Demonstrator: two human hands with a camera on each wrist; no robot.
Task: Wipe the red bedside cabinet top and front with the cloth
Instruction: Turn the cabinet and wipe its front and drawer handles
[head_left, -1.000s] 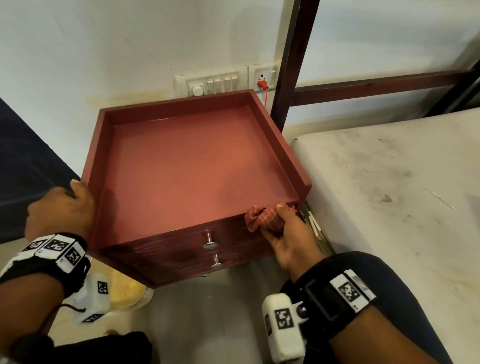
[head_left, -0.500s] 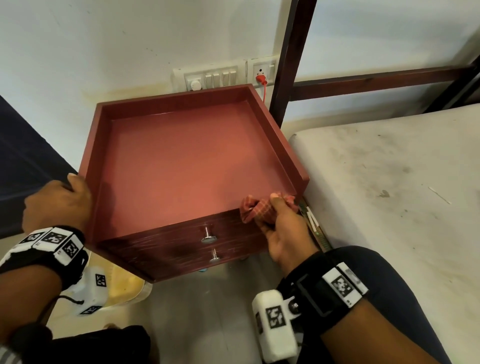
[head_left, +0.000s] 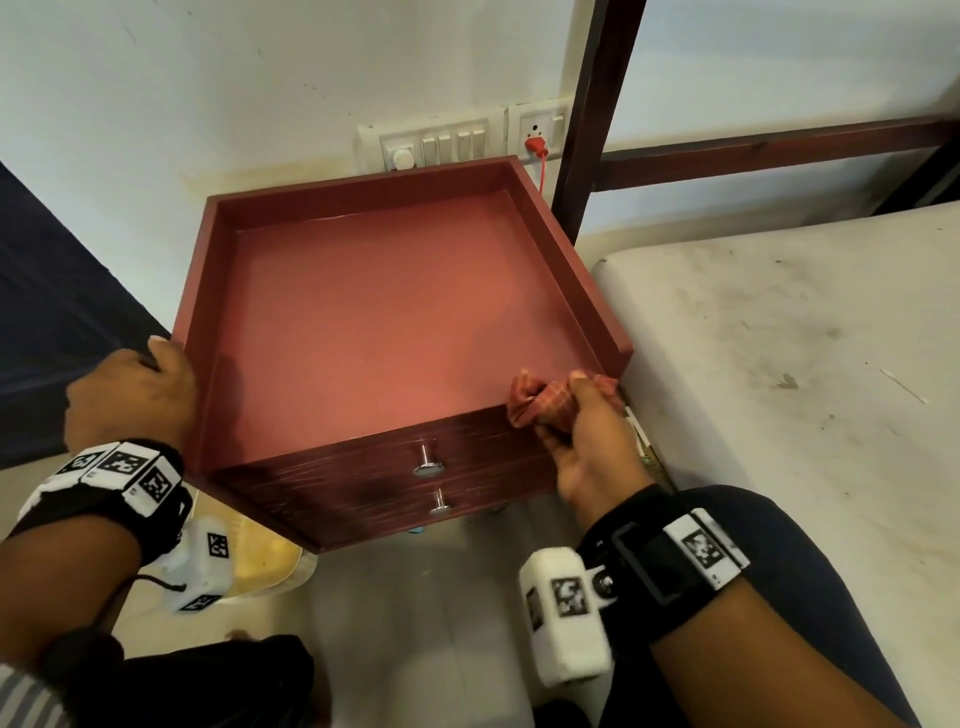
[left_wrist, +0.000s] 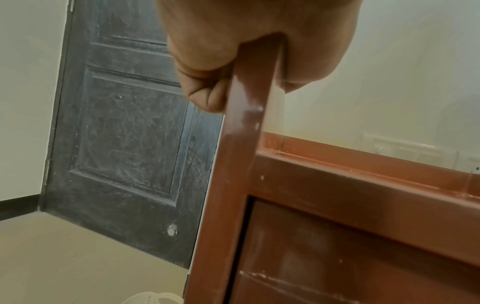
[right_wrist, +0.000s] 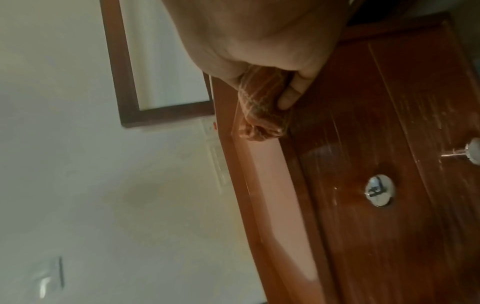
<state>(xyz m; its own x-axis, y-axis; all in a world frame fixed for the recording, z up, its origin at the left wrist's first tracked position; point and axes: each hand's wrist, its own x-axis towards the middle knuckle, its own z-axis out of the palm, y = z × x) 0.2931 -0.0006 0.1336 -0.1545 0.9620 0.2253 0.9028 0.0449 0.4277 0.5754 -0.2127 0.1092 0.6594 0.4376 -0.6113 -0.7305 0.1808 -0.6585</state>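
Observation:
The red bedside cabinet (head_left: 384, 332) stands against the wall, its top a shallow tray with raised rims on three sides. Its dark front (head_left: 374, 483) carries two metal knobs (head_left: 427, 467). My right hand (head_left: 587, 447) grips a bunched red checked cloth (head_left: 540, 402) against the top front edge near the right corner; the cloth (right_wrist: 262, 109) shows there in the right wrist view, beside the front (right_wrist: 363, 164). My left hand (head_left: 130, 395) grips the cabinet's left rim (left_wrist: 249, 115), its thumb (left_wrist: 205, 96) curled on the outer side.
A bare mattress (head_left: 779, 364) lies close on the right, with a dark bed frame post (head_left: 597, 114) behind the cabinet. Wall switches (head_left: 447, 145) with a red plug (head_left: 535, 145) sit above it. A dark door (left_wrist: 124, 133) is on the left. A yellowish item (head_left: 260, 561) lies on the floor.
The right hand with the cloth has stayed at the cabinet's front right corner, shifting only slightly along the edge. The left hand keeps its hold on the left rim.

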